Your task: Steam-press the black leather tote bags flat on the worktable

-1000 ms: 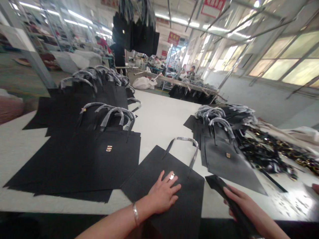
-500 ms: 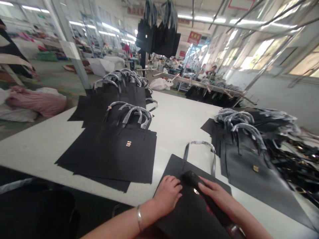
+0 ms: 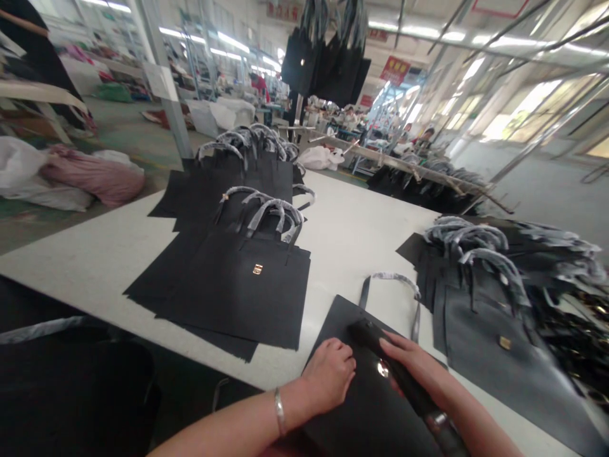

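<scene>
A black bag panel (image 3: 354,416) lies at the table's front edge, its wrapped carrying handle (image 3: 392,277) looping away from me. My right hand (image 3: 416,363) is wrapped around a black, long-bodied handheld tool (image 3: 404,376) with a metal collar at its near end. The tool's far end is over the panel's upper part, below the handle; whether it touches cannot be seen. Beside the tool shines a small gold metal fitting (image 3: 383,368). My left hand (image 3: 333,373) rests on the panel left of the tool, fingers curled closed; anything in them is hidden.
Stacked black bag panels (image 3: 228,285) with wrapped handles and gold fittings lie on the white table (image 3: 333,209) to the left. Another stack (image 3: 495,343) is at the right. More bags hang (image 3: 328,63) beyond the table. A post (image 3: 164,82) stands behind its left side.
The whole view has shifted slightly, so the scene sits further right. Both hands stay in nearly the same place on the panel, the right one still around the tool.
</scene>
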Demonstrator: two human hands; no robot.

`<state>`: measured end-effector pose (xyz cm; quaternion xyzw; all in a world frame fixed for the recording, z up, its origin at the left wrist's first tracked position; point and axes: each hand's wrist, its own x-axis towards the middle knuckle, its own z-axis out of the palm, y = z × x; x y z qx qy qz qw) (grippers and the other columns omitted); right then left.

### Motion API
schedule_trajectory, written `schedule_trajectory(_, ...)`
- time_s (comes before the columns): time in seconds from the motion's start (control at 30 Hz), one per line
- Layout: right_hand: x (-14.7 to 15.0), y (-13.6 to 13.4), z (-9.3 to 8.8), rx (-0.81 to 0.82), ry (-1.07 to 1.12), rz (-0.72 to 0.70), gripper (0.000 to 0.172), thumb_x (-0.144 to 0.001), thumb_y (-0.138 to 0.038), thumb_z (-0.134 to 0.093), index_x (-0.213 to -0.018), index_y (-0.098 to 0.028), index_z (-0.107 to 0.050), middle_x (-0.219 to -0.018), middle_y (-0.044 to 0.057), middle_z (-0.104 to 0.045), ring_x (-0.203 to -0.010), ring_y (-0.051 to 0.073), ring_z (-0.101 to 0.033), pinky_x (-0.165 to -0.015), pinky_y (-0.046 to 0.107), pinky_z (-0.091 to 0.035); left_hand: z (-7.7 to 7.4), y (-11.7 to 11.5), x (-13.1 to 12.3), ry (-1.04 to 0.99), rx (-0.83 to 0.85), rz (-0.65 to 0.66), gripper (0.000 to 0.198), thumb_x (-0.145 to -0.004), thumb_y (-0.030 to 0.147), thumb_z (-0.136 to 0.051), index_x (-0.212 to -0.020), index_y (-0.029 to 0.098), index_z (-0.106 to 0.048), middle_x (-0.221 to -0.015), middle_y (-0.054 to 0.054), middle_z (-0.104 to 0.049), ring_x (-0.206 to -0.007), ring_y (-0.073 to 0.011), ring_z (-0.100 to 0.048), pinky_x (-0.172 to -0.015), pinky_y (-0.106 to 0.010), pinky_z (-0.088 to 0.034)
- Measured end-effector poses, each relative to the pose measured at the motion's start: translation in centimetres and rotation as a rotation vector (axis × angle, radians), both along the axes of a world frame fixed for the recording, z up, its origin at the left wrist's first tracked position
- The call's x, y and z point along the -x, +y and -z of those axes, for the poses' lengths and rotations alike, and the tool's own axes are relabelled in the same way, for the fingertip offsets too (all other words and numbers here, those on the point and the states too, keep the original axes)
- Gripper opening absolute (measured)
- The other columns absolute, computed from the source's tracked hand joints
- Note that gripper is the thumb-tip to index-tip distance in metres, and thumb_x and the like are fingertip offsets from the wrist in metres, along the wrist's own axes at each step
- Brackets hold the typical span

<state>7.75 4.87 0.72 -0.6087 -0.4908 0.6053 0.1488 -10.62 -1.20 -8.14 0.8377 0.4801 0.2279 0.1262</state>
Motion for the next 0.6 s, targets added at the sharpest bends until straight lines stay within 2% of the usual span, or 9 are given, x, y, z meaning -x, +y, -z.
schedule_trajectory(0.1, 0.7, 0.6, 0.3, -0.086, 0.034, 0.040, 0.050, -0.084, -0.041, -0.058, -0.129, -0.019, -0.050, -0.055, -0.005, -0.057, -0.038, 0.012, -0.054, -0.036, 0.021, -0.042, 0.3, 0.0, 0.0, -0.003, 0.009, -0.003, 0.015, -0.090, 0.025, -0.047, -0.092, 0.019, -0.061, -0.093, -0.005, -0.059, -0.094, -0.0193, -0.050, -0.096, -0.038, -0.038)
schedule_trajectory(0.17, 0.5, 0.2, 0.3, -0.133, 0.052, 0.064, 0.052, -0.083, -0.043, -0.059, -0.129, -0.021, -0.049, -0.059, -0.005, -0.059, -0.041, 0.012, -0.054, -0.038, 0.021, -0.043, 0.5, -0.1, 0.1, -0.024, 0.009, -0.019, 0.016, -0.090, 0.024, -0.048, -0.097, 0.021, -0.062, -0.098, -0.004, -0.059, -0.099, -0.0190, -0.050, -0.104, -0.042, -0.031)
schedule_trajectory(0.27, -1.1, -1.4, 0.2, -0.172, 0.042, 0.115, 0.063, -0.080, -0.049, -0.062, -0.134, -0.022, -0.044, -0.058, -0.005, -0.061, -0.042, 0.013, -0.055, -0.040, 0.022, -0.043, 0.6, 0.0, 0.2, -0.030, 0.013, -0.151, 0.016, -0.087, 0.026, -0.054, -0.101, 0.024, -0.063, -0.118, -0.004, -0.055, -0.114, -0.0218, -0.046, -0.111, -0.047, -0.022)
schedule_trajectory(0.33, -2.4, -2.6, 0.3, -0.187, 0.027, 0.168, 0.073, -0.077, -0.054, -0.064, -0.137, -0.020, -0.041, -0.056, -0.005, -0.061, -0.044, 0.015, -0.056, -0.041, 0.023, -0.044, 0.1, 0.5, 0.3, -0.009, 0.057, -0.338, 0.033, -0.082, 0.033, -0.063, -0.113, 0.023, -0.059, -0.134, -0.008, -0.044, -0.124, -0.0281, -0.039, -0.110, -0.049, -0.025)
schedule_trajectory(0.4, -3.8, -3.8, 0.7, -0.196, 0.015, 0.227, 0.083, -0.072, -0.058, -0.067, -0.139, -0.018, -0.039, -0.059, -0.004, -0.063, -0.046, 0.016, -0.058, -0.042, 0.024, -0.046, -0.6, 1.4, 0.3, 0.006, 0.161, -0.492, 0.065, -0.071, 0.038, -0.074, -0.128, 0.019, -0.048, -0.140, -0.014, -0.037, -0.125, -0.0322, -0.039, -0.105, -0.047, -0.034)
schedule_trajectory(0.43, -4.4, -4.3, 0.9, -0.199, 0.007, 0.254, 0.087, -0.069, -0.060, -0.068, -0.139, -0.017, -0.038, -0.060, -0.004, -0.063, -0.046, 0.016, -0.058, -0.042, 0.025, -0.047, -1.0, 1.9, 0.3, 0.000, 0.235, -0.527, 0.077, -0.067, 0.036, -0.078, -0.132, 0.017, -0.043, -0.139, -0.016, -0.038, -0.121, -0.0323, -0.043, -0.101, -0.044, -0.038)
schedule_trajectory(0.5, -5.5, -5.2, 1.5, -0.195, -0.015, 0.293, 0.094, -0.066, -0.065, -0.068, -0.140, -0.016, -0.036, -0.059, -0.003, -0.064, -0.048, 0.018, -0.060, -0.045, 0.027, -0.050, -1.7, 2.9, 0.2, -0.041, 0.377, -0.520, 0.082, -0.061, 0.030, -0.082, -0.130, 0.013, -0.043, -0.128, -0.018, -0.049, -0.110, -0.0308, -0.053, -0.094, -0.040, -0.044)
schedule_trajectory(0.6, -6.9, -6.6, 2.0, -0.187, -0.086, 0.295, 0.099, -0.062, -0.073, -0.064, -0.143, -0.027, -0.031, -0.062, -0.001, -0.065, -0.059, 0.026, -0.067, -0.050, 0.034, -0.057, -2.0, 4.0, 0.5, -0.118, 0.483, -0.469, 0.060, -0.060, 0.031, -0.082, -0.111, 0.013, -0.058, -0.104, -0.014, -0.064, -0.095, -0.0304, -0.061, -0.083, -0.038, -0.048)
